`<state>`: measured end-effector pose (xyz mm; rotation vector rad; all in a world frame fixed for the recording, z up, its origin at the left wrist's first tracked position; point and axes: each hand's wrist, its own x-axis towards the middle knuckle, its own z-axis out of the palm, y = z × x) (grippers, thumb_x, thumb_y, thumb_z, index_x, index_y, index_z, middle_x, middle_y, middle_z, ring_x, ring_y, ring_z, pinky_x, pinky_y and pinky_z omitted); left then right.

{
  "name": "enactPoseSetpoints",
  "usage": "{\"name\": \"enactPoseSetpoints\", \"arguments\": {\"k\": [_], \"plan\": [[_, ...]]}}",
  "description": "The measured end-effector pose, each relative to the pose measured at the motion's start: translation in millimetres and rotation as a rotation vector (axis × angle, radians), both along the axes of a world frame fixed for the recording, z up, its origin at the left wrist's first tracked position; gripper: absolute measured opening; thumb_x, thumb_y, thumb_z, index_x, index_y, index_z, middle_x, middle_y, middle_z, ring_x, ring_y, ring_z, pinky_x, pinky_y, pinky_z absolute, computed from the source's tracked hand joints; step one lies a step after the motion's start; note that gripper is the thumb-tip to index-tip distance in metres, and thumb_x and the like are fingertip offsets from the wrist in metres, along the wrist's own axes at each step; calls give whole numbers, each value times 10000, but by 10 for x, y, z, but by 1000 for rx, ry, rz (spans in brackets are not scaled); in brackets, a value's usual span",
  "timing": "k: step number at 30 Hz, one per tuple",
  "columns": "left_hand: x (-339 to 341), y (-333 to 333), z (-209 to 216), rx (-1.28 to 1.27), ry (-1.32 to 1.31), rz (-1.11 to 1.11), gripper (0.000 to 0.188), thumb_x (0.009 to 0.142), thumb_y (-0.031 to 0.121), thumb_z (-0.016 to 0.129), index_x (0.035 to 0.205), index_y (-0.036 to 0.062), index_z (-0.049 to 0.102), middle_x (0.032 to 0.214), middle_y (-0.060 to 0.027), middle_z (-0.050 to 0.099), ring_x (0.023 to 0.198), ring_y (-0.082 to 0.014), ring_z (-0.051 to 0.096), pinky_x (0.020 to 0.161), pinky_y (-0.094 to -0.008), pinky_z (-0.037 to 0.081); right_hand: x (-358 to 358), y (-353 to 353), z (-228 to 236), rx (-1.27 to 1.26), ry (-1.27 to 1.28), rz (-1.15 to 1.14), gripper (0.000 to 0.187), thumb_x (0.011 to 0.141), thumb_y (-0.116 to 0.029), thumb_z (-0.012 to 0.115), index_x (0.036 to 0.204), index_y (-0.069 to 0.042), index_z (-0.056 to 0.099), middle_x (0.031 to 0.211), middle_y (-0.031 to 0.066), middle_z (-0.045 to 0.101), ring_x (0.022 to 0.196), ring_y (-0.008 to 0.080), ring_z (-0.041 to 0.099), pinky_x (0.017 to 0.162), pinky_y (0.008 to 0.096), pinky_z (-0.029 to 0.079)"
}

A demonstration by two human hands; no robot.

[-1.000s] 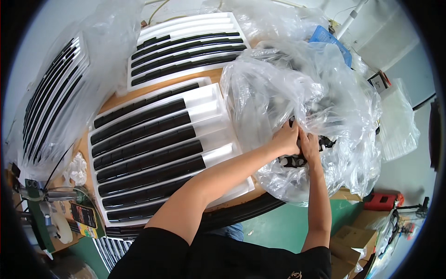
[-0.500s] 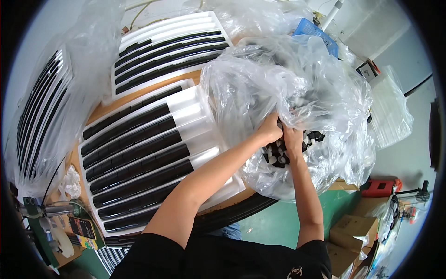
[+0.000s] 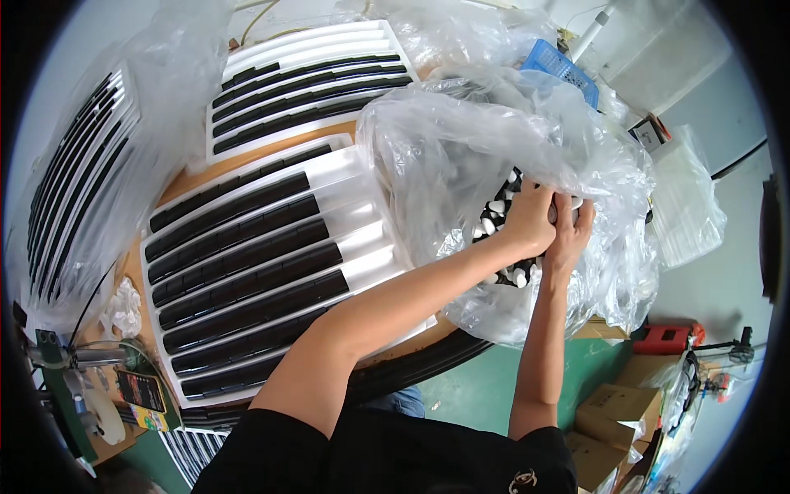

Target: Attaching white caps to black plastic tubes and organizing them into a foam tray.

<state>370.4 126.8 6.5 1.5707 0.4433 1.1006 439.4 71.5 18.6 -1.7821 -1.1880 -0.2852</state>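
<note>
A large clear plastic bag (image 3: 448, 152) lies open at the right of the table, heaped with small black and white pieces (image 3: 496, 216). Both my hands are in its opening, side by side among the pieces. My left hand (image 3: 531, 218) is closed, its fingertips hidden under the wrist and the bag film. Curled fingers show on my right hand (image 3: 570, 230), just to the right of it. A small dark, round-ended piece shows between the two hands; which hand grips it is unclear. Left of the bag is a white ridged tray (image 3: 362, 206) holding rows of glossy black pieces.
Behind stands another white tray (image 3: 362, 37) with black rows, and at far left a plastic-wrapped stack of trays (image 3: 78, 189). A blue basket (image 3: 564, 70) sits behind the bag. A phone (image 3: 141, 390) lies at lower left; cardboard boxes (image 3: 617, 412) stand on the floor at right.
Both hands have moved right and slightly up inside the bag. The film has shifted back, exposing more black and white pieces left of my left hand.
</note>
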Motion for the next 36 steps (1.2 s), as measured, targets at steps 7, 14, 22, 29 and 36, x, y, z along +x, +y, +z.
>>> {"name": "enactPoseSetpoints", "arguments": {"k": [7, 14, 22, 29, 36], "plan": [[-852, -556, 42, 102, 103, 153, 442, 736, -8, 553, 1163, 64, 466, 1166, -221, 401, 1003, -432, 466, 797, -451, 433, -854, -393, -77, 216, 516, 100, 296, 877, -228, 578, 1095, -29, 556, 1088, 109, 510, 997, 194, 502, 876, 312, 390], [-2436, -560, 184, 122, 265, 315, 643, 663, -31, 636, 1255, 83, 412, 1240, -217, 356, 1159, -403, 390, 949, -396, 371, -2219, -220, -102, 194, 389, 402, 326, 812, -186, 609, 1085, -22, 541, 1088, 137, 519, 1082, 278, 428, 962, 385, 298], [-4068, -38, -131, 24, 532, 510, 728, 642, -66, 682, 1290, 81, 384, 1274, -136, 386, 1213, -283, 383, 1017, -342, 316, -3665, 474, -405, -25, 423, 690, 375, 828, -286, 614, 1137, -93, 526, 1048, 195, 472, 1037, 319, 449, 913, 367, 356], [-4700, 317, -228, 70, 680, 278, 689, 655, -50, 656, 1283, 132, 439, 1226, -136, 433, 1155, -305, 419, 993, -355, 349, -3476, 531, -454, -456, 100, 878, 575, 773, -286, 680, 1275, -138, 442, 1229, 276, 406, 1109, 429, 447, 914, 395, 402], [-4929, 235, -255, 56, 1085, 273, 734, 695, -2, 646, 1344, 226, 388, 1440, -127, 261, 1289, -313, 304, 1054, -371, 290, -3077, 440, -429, -522, -107, 928, 727, 686, -243, 758, 1316, -168, 405, 1330, 255, 346, 1151, 411, 442, 914, 421, 419]]}}
